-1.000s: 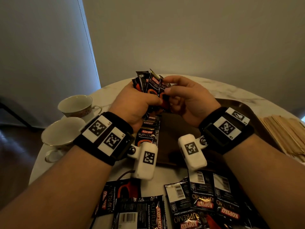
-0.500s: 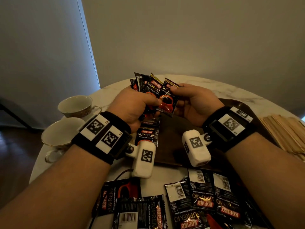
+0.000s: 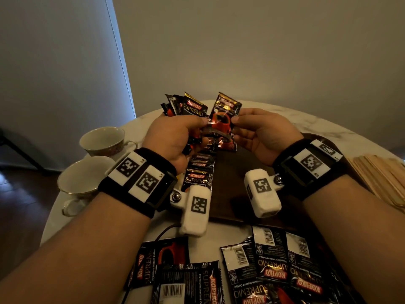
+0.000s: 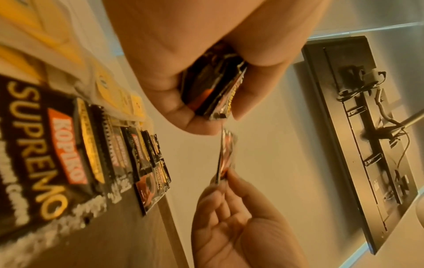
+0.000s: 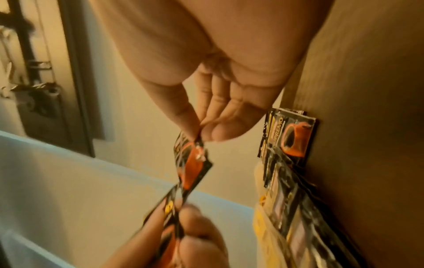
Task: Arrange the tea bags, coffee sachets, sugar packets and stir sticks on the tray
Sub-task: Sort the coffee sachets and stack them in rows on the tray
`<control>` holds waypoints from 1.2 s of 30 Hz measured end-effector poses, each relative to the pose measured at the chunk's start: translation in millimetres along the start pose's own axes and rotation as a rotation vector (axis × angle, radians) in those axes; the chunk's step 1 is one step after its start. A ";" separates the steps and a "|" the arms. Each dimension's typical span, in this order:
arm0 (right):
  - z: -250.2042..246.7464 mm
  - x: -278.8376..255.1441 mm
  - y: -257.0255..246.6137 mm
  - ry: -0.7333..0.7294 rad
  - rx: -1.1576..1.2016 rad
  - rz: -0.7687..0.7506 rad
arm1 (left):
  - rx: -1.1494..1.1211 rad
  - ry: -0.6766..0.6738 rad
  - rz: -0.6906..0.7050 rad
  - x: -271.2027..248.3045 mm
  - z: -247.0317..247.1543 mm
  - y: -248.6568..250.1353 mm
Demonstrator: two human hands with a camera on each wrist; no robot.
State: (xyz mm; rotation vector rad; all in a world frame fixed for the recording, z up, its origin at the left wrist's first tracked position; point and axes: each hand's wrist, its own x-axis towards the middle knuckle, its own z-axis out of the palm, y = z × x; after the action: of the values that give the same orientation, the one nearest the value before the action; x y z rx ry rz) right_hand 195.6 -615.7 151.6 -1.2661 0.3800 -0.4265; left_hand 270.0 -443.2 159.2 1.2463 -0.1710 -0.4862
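My left hand (image 3: 175, 137) grips a fanned bunch of black coffee sachets (image 3: 192, 107) above the dark wooden tray (image 3: 247, 167). My right hand (image 3: 258, 130) pinches one black-and-red sachet (image 3: 223, 119) by its right edge, just beside the bunch; the left thumb touches its other edge. In the right wrist view the pinched sachet (image 5: 195, 163) stretches between both hands. A row of overlapping coffee sachets (image 3: 198, 172) lies along the tray's left part. Wooden stir sticks (image 3: 381, 174) are stacked at the right, off the tray. Yellow tea bags (image 4: 119, 94) show beyond the row in the left wrist view.
Two teacups on saucers (image 3: 103, 141) (image 3: 81, 178) stand at the table's left. Several loose coffee sachets (image 3: 269, 266) lie on the marble table (image 3: 328, 126) near its front edge. A cable (image 3: 164, 230) runs by them.
My right hand has drawn one sachet out of the bunch and to the right, turning it upright. Both hands have risen slightly.
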 end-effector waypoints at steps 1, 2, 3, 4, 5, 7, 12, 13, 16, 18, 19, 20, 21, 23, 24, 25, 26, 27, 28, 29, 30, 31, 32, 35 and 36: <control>-3.5 3.5 -0.1 0.067 0.026 0.014 | -0.010 0.021 0.005 2.7 -1.3 -0.2; -8.4 7.2 0.9 0.136 0.048 0.049 | -0.017 0.041 0.008 5.3 -2.6 -0.2; -13.8 10.6 2.0 0.194 0.057 0.100 | -0.026 0.055 0.009 7.6 -3.5 -0.2; -18.5 13.0 3.2 0.231 0.042 0.160 | -0.036 0.064 0.005 9.0 -4.0 -0.3; -22.2 14.9 4.6 0.248 0.013 0.218 | -0.047 0.068 0.000 10.0 -4.2 -0.6; -26.0 16.8 6.8 0.249 -0.049 0.300 | -0.050 0.069 -0.003 10.6 -3.7 -1.7; -25.4 20.0 13.0 0.229 -0.156 0.369 | -0.050 0.070 -0.006 11.6 -4.3 -2.3; -24.8 20.0 13.3 0.221 -0.169 0.370 | -0.053 0.071 -0.008 11.7 -4.7 -1.9; -23.9 19.9 12.9 0.220 -0.182 0.354 | -0.063 0.065 -0.009 11.9 -5.6 0.0; -24.3 20.3 13.7 0.229 -0.184 0.342 | -0.065 0.057 -0.012 11.8 -6.0 0.7; -24.2 20.2 14.1 0.231 -0.189 0.335 | -0.064 0.053 -0.013 11.8 -6.1 0.8; -24.0 20.6 14.7 0.233 -0.194 0.330 | -0.061 0.047 -0.016 11.7 -6.2 1.0; -23.6 20.3 15.3 0.234 -0.199 0.326 | -0.058 0.041 -0.019 11.6 -6.3 0.8; -23.3 20.1 15.8 0.232 -0.206 0.314 | -0.059 0.024 -0.031 10.5 -6.1 0.6; -23.4 20.3 16.2 0.233 -0.208 0.305 | -0.061 0.014 -0.036 9.4 -5.8 0.6; -23.2 19.4 16.1 0.233 -0.210 0.294 | -0.062 0.007 -0.039 8.6 -5.3 0.5; -23.1 18.9 15.9 0.234 -0.213 0.286 | -0.065 0.003 -0.039 7.7 -4.9 0.7; -22.7 18.4 15.9 0.234 -0.219 0.283 | -0.069 0.004 -0.036 6.5 -4.6 0.8; -22.3 17.8 15.8 0.229 -0.224 0.283 | -0.075 0.008 -0.034 5.7 -4.5 1.1; -22.0 17.2 15.6 0.225 -0.228 0.284 | -0.078 0.011 -0.035 4.9 -4.7 1.2; -21.7 16.8 15.4 0.225 -0.225 0.282 | -0.076 0.009 -0.041 4.2 -4.6 1.2; -21.3 16.1 14.6 0.227 -0.219 0.277 | -0.066 0.005 -0.047 3.5 -4.7 1.1; -20.5 15.2 13.4 0.229 -0.210 0.269 | -0.053 -0.001 -0.054 2.5 -4.4 1.1; -13.7 8.1 7.2 0.121 -0.150 0.214 | 0.009 -0.033 -0.077 -0.6 -1.9 0.9; -10.6 4.4 4.8 0.038 -0.135 0.196 | 0.024 -0.054 -0.084 -2.2 -0.9 0.8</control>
State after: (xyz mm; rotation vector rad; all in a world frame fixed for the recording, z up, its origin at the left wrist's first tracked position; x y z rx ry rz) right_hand 194.6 -625.5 144.1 -1.3388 0.5669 -0.2616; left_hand 268.6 -441.3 160.0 1.2686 -0.1709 -0.5925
